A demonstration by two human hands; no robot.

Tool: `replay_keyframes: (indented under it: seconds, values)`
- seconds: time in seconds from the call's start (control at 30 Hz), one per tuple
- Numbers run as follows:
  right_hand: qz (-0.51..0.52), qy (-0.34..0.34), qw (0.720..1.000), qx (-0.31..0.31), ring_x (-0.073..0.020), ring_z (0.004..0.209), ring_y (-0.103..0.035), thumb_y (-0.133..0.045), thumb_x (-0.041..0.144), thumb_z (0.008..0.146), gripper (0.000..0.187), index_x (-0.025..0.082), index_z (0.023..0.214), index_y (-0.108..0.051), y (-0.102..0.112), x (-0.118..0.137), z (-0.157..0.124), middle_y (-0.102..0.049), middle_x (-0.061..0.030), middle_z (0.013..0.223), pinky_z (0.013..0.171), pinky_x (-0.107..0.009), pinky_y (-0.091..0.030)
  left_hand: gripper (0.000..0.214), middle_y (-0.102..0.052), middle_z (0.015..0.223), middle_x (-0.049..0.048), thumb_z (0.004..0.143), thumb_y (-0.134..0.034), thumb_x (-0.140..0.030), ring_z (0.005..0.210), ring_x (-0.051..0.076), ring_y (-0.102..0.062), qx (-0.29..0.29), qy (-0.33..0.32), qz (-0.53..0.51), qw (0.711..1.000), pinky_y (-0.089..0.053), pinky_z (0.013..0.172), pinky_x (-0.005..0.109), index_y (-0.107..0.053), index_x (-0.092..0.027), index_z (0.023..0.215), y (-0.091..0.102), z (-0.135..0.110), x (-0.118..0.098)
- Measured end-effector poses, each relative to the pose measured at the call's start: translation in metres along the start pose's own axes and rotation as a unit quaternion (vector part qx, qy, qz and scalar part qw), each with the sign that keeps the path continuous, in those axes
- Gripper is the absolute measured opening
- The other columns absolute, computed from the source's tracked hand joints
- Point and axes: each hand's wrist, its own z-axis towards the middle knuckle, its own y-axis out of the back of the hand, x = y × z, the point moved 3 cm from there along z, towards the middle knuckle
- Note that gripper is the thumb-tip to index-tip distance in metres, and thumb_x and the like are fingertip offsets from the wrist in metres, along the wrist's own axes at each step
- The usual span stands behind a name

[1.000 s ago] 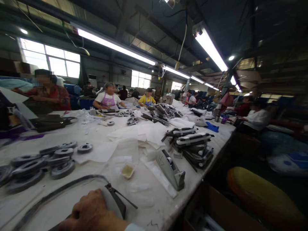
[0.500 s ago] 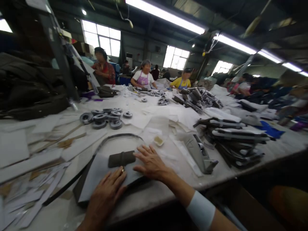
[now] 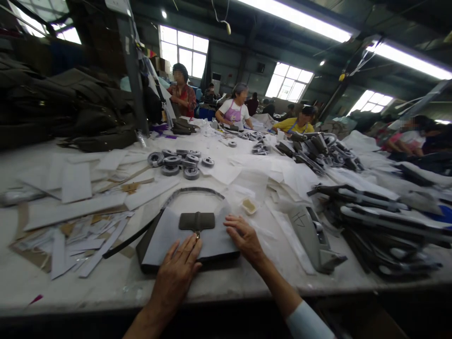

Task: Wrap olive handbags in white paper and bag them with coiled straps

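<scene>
A dark handbag (image 3: 148, 256) lies on the table with a pale sheet (image 3: 165, 240) over its front. Its dark flap (image 3: 203, 220) shows on top of the sheet, a small metal piece at the lower end. My left hand (image 3: 178, 273) rests flat on the bag's lower part, fingertips beside that metal piece, gripping nothing. At the bag's right edge is my right hand (image 3: 247, 240), fingers stretched out over the sheet and holding nothing. The handle (image 3: 192, 190) arches behind the bag, and a dark strap (image 3: 130, 238) trails off to the left.
Right of the bag stands a grey tape dispenser (image 3: 307, 235), then a stack of wrapped dark pieces (image 3: 384, 240). A small dish (image 3: 249, 205) sits behind my right hand. Paper strips (image 3: 88, 207) cover the left side. Coiled straps (image 3: 173, 162) lie farther back, with co-workers (image 3: 235, 110) beyond.
My right hand has shifted from beside the flap to the bag's right edge, uncovering the flap's right end. My left hand stays on the lower front. The view has swung left.
</scene>
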Motion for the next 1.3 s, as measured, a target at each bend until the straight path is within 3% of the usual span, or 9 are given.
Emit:
replay_keyframes:
  seconds: [0.13,0.27,0.37,0.47,0.87,0.97,1.1,1.2,1.3]
  values:
    - [-0.027,-0.045,0.988,-0.147,-0.0225,0.103,-0.064,-0.056,0.039,0.092,0.024,0.02,0.094,-0.071,0.038,-0.02,0.006,-0.072,-0.0089,0.103,0.096,-0.04,-0.047,0.038,-0.061,0.136,0.0069,0.098,-0.042,-0.023,0.123,0.02,-0.058,-0.002,0.037,-0.029,0.999,-0.034,0.109,0.038,-0.054,-0.019,0.134,-0.001,0.0,-0.002]
    - [-0.16,-0.113,0.979,-0.06,-0.0258,0.103,-0.063,-0.059,0.036,0.084,0.031,0.017,0.106,-0.069,0.046,-0.048,0.002,-0.07,-0.0115,0.108,0.095,-0.041,-0.046,0.037,-0.061,0.136,0.0067,0.098,-0.043,-0.024,0.124,0.02,-0.056,0.001,0.046,-0.028,0.999,-0.033,0.11,0.037,-0.055,-0.019,0.133,0.002,0.0,-0.004]
    - [-0.202,-0.155,0.967,0.003,-0.027,0.097,-0.064,-0.057,0.032,0.081,0.025,0.018,0.096,-0.071,0.044,-0.061,-0.006,-0.073,-0.0095,0.099,0.092,-0.041,-0.045,0.038,-0.061,0.136,0.0073,0.098,-0.045,-0.024,0.125,0.02,-0.056,0.012,0.049,-0.019,0.999,-0.034,0.11,0.038,-0.055,-0.02,0.133,0.002,0.0,-0.005]
    - [-0.204,-0.174,0.963,0.001,-0.0262,0.091,-0.066,-0.052,0.033,0.083,0.022,0.021,0.085,-0.071,0.047,-0.064,-0.012,-0.074,-0.0071,0.09,0.089,-0.041,-0.046,0.038,-0.06,0.137,0.0077,0.098,-0.044,-0.025,0.126,0.021,-0.055,0.017,0.055,-0.019,0.998,-0.035,0.11,0.039,-0.054,-0.02,0.134,0.001,-0.001,-0.005]
    - [-0.156,-0.223,0.962,-0.01,-0.0206,0.075,-0.07,-0.053,0.029,0.078,0.02,0.022,0.083,-0.072,0.068,-0.07,-0.023,-0.074,-0.0027,0.078,0.071,-0.031,-0.053,0.038,-0.061,0.136,0.0069,0.097,-0.044,-0.021,0.124,0.021,-0.057,-0.003,0.054,-0.043,0.998,-0.036,0.108,0.039,-0.055,-0.021,0.134,0.001,-0.001,-0.004]
    - [-0.159,-0.192,0.968,-0.036,-0.0217,0.081,-0.068,-0.054,0.03,0.081,0.021,0.02,0.088,-0.071,0.072,-0.05,-0.021,-0.073,-0.0064,0.088,0.078,-0.035,-0.052,0.038,-0.06,0.137,0.0068,0.097,-0.044,-0.022,0.124,0.021,-0.057,0.005,0.052,-0.039,0.998,-0.036,0.108,0.039,-0.054,-0.021,0.134,0.0,-0.001,-0.004]
    - [-0.12,-0.029,0.986,-0.108,-0.0221,0.091,-0.064,-0.055,0.035,0.091,0.02,0.021,0.091,-0.07,0.065,0.017,-0.002,-0.07,-0.0073,0.094,0.085,-0.036,-0.05,0.036,-0.061,0.136,0.0074,0.098,-0.045,-0.025,0.124,0.021,-0.057,0.003,0.059,-0.04,0.997,-0.036,0.109,0.04,-0.056,-0.02,0.132,-0.001,-0.002,-0.005]
    - [-0.054,0.083,0.995,-0.023,-0.0197,0.09,-0.064,-0.057,0.03,0.093,0.016,0.023,0.093,-0.071,0.037,0.065,0.017,-0.069,-0.0051,0.091,0.084,-0.032,-0.05,0.036,-0.061,0.135,0.0082,0.098,-0.045,-0.024,0.125,0.021,-0.056,0.01,0.06,-0.044,0.997,-0.036,0.109,0.04,-0.055,-0.02,0.132,0.0,-0.002,-0.005]
    - [-0.041,0.103,0.989,0.097,-0.0176,0.089,-0.065,-0.058,0.022,0.092,0.015,0.024,0.095,-0.073,0.0,0.083,0.03,-0.07,-0.0035,0.092,0.085,-0.029,-0.05,0.037,-0.061,0.135,0.0086,0.096,-0.047,-0.021,0.125,0.022,-0.056,0.027,0.06,-0.051,0.997,-0.038,0.109,0.042,-0.054,-0.021,0.133,0.0,-0.003,-0.004]
